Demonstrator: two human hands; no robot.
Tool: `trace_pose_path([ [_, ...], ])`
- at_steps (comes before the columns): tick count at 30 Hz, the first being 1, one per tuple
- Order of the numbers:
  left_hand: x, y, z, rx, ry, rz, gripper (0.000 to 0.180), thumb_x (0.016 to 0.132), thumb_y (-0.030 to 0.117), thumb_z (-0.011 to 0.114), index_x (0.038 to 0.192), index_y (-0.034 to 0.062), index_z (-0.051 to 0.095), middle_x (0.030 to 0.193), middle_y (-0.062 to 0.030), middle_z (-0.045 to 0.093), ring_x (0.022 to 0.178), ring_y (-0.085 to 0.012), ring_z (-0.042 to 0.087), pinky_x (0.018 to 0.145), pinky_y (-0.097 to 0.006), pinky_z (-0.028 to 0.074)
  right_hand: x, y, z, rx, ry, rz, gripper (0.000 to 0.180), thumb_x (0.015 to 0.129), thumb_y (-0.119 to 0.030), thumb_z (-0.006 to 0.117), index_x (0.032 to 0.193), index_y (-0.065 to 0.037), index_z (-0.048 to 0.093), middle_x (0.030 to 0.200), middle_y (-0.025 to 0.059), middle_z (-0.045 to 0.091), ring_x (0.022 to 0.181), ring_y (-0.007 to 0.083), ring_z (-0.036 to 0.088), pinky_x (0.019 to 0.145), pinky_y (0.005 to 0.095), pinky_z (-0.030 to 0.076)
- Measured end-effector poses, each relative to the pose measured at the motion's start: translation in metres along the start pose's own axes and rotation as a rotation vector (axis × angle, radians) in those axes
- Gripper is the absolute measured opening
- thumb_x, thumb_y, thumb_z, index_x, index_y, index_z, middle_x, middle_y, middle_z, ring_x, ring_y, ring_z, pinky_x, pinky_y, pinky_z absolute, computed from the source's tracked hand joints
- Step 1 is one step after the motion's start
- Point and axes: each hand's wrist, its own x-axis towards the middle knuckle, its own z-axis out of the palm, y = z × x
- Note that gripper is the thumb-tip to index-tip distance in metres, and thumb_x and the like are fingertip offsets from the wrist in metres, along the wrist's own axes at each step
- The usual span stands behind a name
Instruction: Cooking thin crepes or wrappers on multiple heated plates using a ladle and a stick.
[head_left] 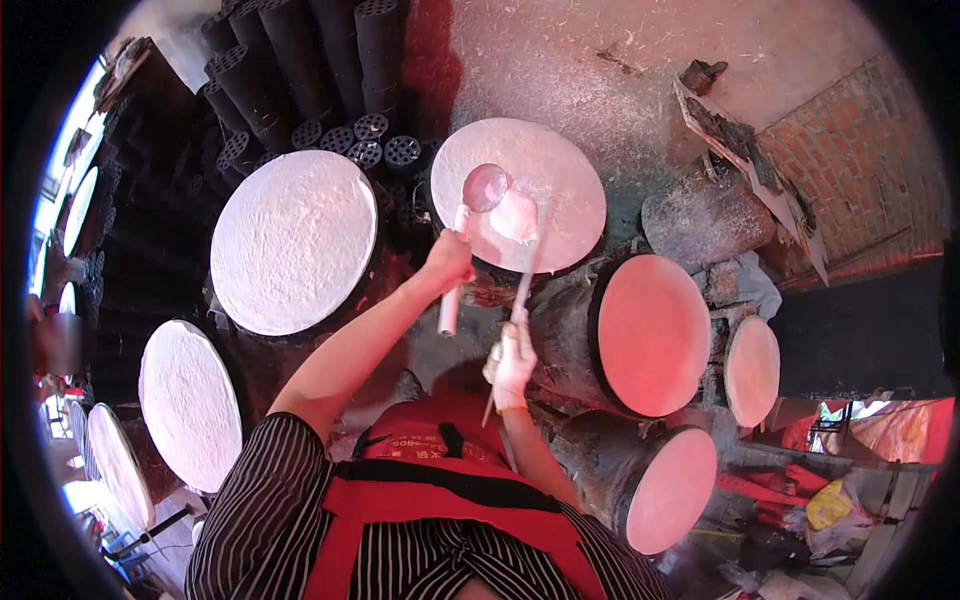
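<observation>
My left hand (450, 262) is closed round the pale, wrapped handle of a ladle (486, 187). The ladle's round bowl is over the far middle griddle (570, 190), whose flat disc is covered with a pale layer. Beside the bowl a white heap or pool of batter (515, 216) lies on that layer. My right hand (512, 365), with an orange band at the wrist, grips a long thin stick-like tool (523, 295). Its upper end reaches over the same griddle and is smeared by motion, so its shape cannot be made out.
A white-coated griddle (294, 243) stands left, with another griddle (190, 405) nearer. Reddish-lit griddles (654, 335) on drum-like stoves are at right. Stacked black coal briquettes (300, 60) fill the far left. A splintered board (745, 150) leans by a brick wall (860, 150).
</observation>
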Motion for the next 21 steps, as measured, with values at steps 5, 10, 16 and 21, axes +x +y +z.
trace_pose_path([
  [5, -0.004, 0.026, 0.023, -0.097, -0.021, -0.109, 0.012, 0.089, 0.001, 0.048, 0.095, -0.0098, 0.047, 0.071, -0.0158, 0.058, 0.051, -0.0262, 0.059, 0.035, -0.038, 0.043, 0.009, -0.022, 0.027, 0.166, -0.284, 0.357, 0.033, 0.099, -0.041, 0.054, 0.130, -0.031, 0.054, 0.051, -0.0031, 0.038, 0.032, 0.0109, 0.035, 0.030, 0.0273, 0.025],
  [10, -0.061, 0.067, -0.051, -1.040, -0.608, -0.454, 0.012, 0.097, 0.010, 0.052, 0.098, 0.0001, 0.047, 0.068, -0.0012, 0.047, 0.047, -0.0055, 0.042, 0.034, -0.019, 0.031, 0.044, -0.104, -0.006, -0.063, -0.276, 0.084, 0.046, 0.099, -0.035, 0.057, 0.144, -0.030, 0.048, 0.050, -0.0065, 0.034, 0.033, 0.0065, 0.033, 0.029, 0.0248, 0.025],
  [16, -0.119, 0.067, -0.053, -0.977, -0.257, -0.613, 0.008, 0.097, 0.008, 0.049, 0.093, 0.0030, 0.044, 0.070, -0.0002, 0.044, 0.048, -0.0029, 0.038, 0.035, -0.016, 0.031, 0.041, -0.108, -0.044, -1.022, -0.389, -0.393, 0.047, 0.094, -0.027, 0.061, 0.139, -0.016, 0.053, 0.114, 0.0229, 0.065, 0.103, 0.0358, 0.066, 0.089, 0.0400, 0.049],
  [21, -0.191, 0.014, -0.056, -0.738, -0.013, -0.397, 0.008, 0.094, 0.008, 0.055, 0.093, 0.0047, 0.047, 0.071, -0.0001, 0.047, 0.046, -0.0039, 0.038, 0.036, -0.017, 0.030, 0.051, -0.124, -0.070, -0.849, -0.477, -0.603, 0.047, 0.097, -0.026, 0.059, 0.140, -0.010, 0.052, 0.138, 0.0179, 0.055, 0.127, 0.0267, 0.055, 0.103, 0.0346, 0.042],
])
